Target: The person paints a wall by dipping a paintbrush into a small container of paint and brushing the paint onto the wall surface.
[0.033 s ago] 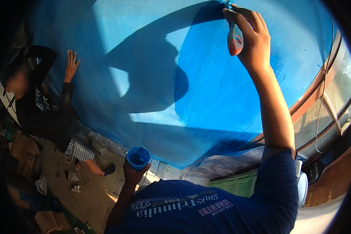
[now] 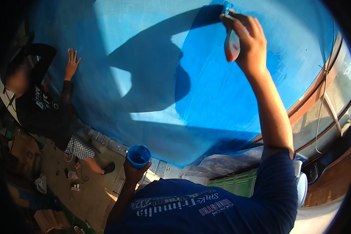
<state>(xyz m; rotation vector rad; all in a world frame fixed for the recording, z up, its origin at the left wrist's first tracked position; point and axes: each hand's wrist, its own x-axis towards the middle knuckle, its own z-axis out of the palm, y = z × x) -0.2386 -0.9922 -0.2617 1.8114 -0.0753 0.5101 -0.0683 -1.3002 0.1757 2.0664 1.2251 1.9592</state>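
High on the blue wall [image 2: 152,130], my right hand [image 2: 250,43] grips a paintbrush [image 2: 232,46] by its red-stained handle, which hangs downward. Its bristle end is at the wall, partly hidden by my fingers. Around it lies a patch of brighter, fresh-looking blue paint [image 2: 218,89], against a paler blue surface. Low and left of centre, my left hand [image 2: 134,173] is wrapped round a small cup [image 2: 139,156] with blue paint inside. The shadow of my raised arm and head falls across the wall.
At left, a person in dark clothes [image 2: 50,105] has one hand [image 2: 71,64] raised flat near the wall. Grey paving blocks [image 2: 109,142] edge the wall's foot. Small items and a cardboard box [image 2: 50,220] lie on the floor. A green crate [image 2: 236,183] and brown-framed windows [image 2: 319,113] are at right.
My right hand has moved slightly down and left with the paintbrush, along the wall. The left hand and the cup have barely shifted.
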